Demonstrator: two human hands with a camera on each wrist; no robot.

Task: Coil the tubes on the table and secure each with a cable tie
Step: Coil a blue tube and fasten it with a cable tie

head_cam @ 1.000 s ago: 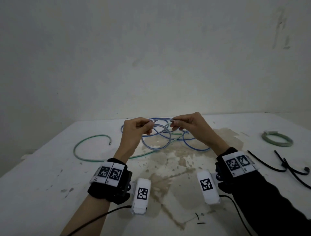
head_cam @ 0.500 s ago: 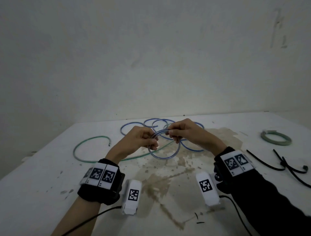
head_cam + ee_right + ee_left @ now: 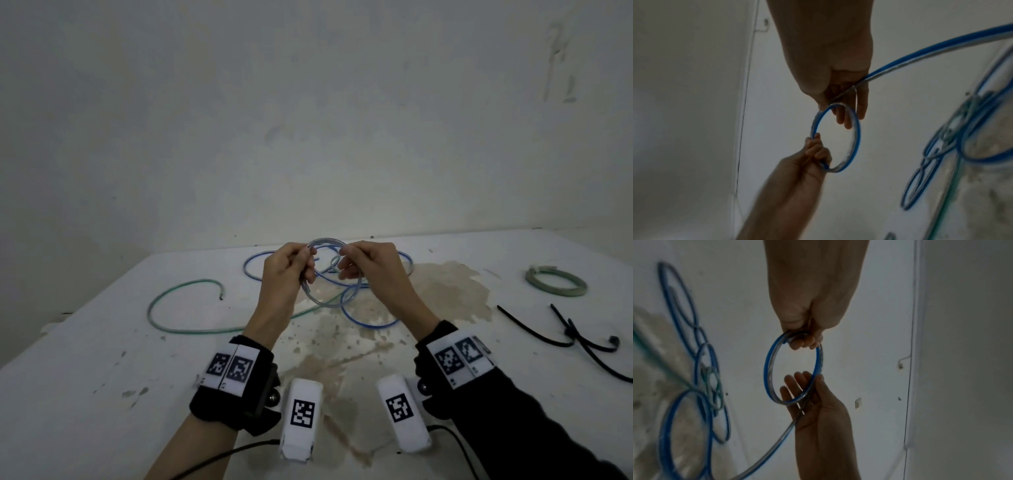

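Observation:
A clear tube with a blue stripe (image 3: pixel 373 322) lies in loose loops on the white table (image 3: pixel 102 377). I hold a small coil of it (image 3: pixel 329 303) up between both hands. My left hand (image 3: pixel 303 263) grips the coil's left side, fingers curled round the strands (image 3: pixel 803 339). My right hand (image 3: pixel 346 267) pinches the tube on the coil's right side, where the free length runs off through its fingers (image 3: pixel 842 104). A loose green tube (image 3: pixel 171 308) snakes off to the left. Black cable ties (image 3: pixel 582 339) lie at the right.
A green tube, coiled (image 3: pixel 556 282), rests at the far right of the table. A brown stain (image 3: pixel 342 359) covers the middle. A pale wall (image 3: pixel 308 120) rises just behind the table's back edge. Cables trail from both wrist cameras near the front.
The wide loops I held a second ago have drawn into one small coil. Both hands have come closer together and risen slightly, and the coil now stands upright between them.

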